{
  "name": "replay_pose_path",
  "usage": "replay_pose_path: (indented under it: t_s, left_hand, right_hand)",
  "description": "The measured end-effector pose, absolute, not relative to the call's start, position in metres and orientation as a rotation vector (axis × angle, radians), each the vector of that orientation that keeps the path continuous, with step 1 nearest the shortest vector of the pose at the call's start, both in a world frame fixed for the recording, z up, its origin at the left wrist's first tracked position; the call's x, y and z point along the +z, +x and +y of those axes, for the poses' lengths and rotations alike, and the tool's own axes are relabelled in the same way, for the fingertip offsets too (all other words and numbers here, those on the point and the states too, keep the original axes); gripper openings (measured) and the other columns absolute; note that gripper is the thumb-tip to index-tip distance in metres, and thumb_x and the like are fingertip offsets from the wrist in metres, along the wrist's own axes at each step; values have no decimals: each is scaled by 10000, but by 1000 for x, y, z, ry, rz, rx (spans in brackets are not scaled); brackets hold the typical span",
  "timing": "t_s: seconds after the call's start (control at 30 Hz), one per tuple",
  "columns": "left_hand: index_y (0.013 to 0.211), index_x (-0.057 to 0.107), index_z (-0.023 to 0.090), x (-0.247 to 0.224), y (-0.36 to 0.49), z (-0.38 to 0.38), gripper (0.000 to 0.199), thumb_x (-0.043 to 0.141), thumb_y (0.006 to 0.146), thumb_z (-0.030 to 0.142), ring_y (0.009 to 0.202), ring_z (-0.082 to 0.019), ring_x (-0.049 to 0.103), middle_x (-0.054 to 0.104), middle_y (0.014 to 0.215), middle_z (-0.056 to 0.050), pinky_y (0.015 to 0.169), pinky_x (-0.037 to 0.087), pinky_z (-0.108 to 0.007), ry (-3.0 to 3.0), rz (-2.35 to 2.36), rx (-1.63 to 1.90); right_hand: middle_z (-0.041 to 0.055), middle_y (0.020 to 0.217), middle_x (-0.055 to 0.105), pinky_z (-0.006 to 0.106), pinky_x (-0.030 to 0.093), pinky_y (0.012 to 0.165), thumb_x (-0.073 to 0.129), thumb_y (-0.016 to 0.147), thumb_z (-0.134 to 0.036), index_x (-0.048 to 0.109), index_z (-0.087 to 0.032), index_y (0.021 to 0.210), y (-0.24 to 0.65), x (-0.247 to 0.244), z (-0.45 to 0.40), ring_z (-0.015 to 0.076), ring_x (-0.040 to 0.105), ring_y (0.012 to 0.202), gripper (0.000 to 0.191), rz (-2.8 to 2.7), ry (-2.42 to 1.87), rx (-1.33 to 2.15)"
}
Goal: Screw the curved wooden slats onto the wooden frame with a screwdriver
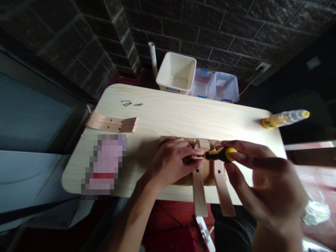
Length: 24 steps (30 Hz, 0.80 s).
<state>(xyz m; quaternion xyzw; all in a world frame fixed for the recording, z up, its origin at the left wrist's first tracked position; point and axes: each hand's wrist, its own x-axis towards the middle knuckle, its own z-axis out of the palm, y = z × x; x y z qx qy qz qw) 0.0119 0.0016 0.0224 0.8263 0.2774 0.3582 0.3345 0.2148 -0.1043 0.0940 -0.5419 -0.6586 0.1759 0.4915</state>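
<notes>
My right hand (270, 178) grips the yellow and black handle of a screwdriver (220, 154), held nearly level and pointing left. At its tip, my left hand (173, 157) is closed in a pinch with thumb and forefinger. A small dark, thin piece shows there, too small to name. Below both hands, two curved wooden strips (200, 196) with dark holes cross a brown wooden block (181, 180). Their lower ends stick out past the table's near edge. My left hand covers part of the block.
Several screws (127, 104) and a pair of wooden strips (112, 123) lie on the left of the table (162, 105). Nearby is a blurred-out pink item (107, 161). A clear, yellow-capped bottle-like container (286, 119) is at the right. Behind stand a cream bin (177, 71) and clear boxes (225, 85).
</notes>
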Motion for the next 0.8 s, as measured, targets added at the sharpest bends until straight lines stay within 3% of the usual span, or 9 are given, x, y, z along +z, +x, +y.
replay_pose_path:
  t_s: [0.2,0.4,0.8]
  left_hand:
    - [955,824,238,22,13,2,51,804,928,199,735,-168,692,802,832,1,714,519,-320,2176,717,956]
    - [951,808,229,23,12,3,46,813,920,195,725,-167,672,778,798,13,733,510,-319,2196,711,944]
    - [917,790,233,22,13,4,43,792,907,191,711,-154,643,739,762,22,740,504,-302,2259,719,926]
  right_hand:
    - [62,1316,763,411,720,946,808,876,-30,751,-321,1303,216,95,-103,253,786,1196,519,-1614,-1322,401]
    - [60,1388,742,485,696,1019,754,882,23,702,-319,1359,212,97,-101,292,762,1288,589,-1617,-1263,423]
    - [36,1282,802,359,680,1011,758,927,-41,727,-286,1256,218,124,-92,230,795,1210,411,-1794,-1330,427]
